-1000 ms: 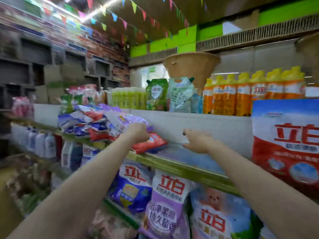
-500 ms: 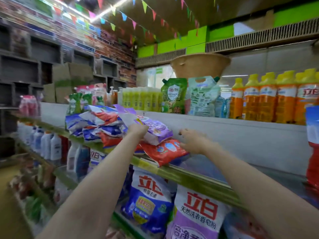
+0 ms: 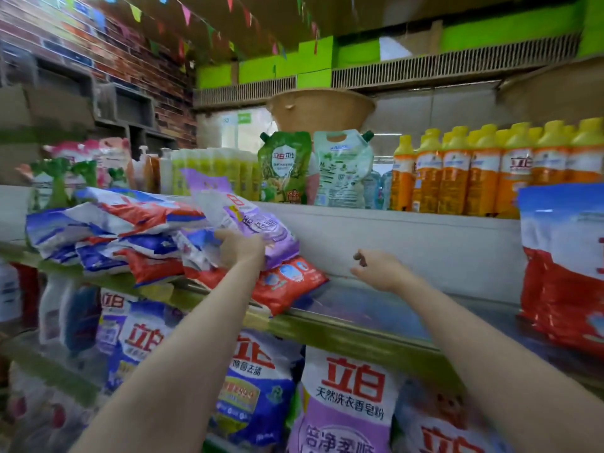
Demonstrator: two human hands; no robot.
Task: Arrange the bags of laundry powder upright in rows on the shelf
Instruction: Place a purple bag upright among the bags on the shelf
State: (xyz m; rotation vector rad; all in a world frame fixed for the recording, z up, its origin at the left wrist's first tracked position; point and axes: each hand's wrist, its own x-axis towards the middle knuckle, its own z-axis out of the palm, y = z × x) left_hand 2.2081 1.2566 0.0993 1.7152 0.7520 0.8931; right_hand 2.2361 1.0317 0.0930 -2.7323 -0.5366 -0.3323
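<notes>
Barely started, I'd say: only the red-and-white bags (image 3: 562, 266) at 3 o'clock stand upright on the shelf (image 3: 359, 331). The floppy pile (image 3: 124, 237) at 9 o'clock is all left. My left hand (image 3: 242, 248) grips the purple bag (image 3: 261, 228) on top; right hand (image 3: 376, 269) hangs loosely curled, holding nothing, over the bare middle.

just two bare forearms tbh, no sleeves, watch or rings afaict. left hand (image 3: 240, 248) and right hand (image 3: 379, 269) both bare, either side of the shelf (image 3: 359, 335) edge

"立白" on lower purple bag (image 3: 346, 397), orange bottles (image 3: 519, 168).
</notes>
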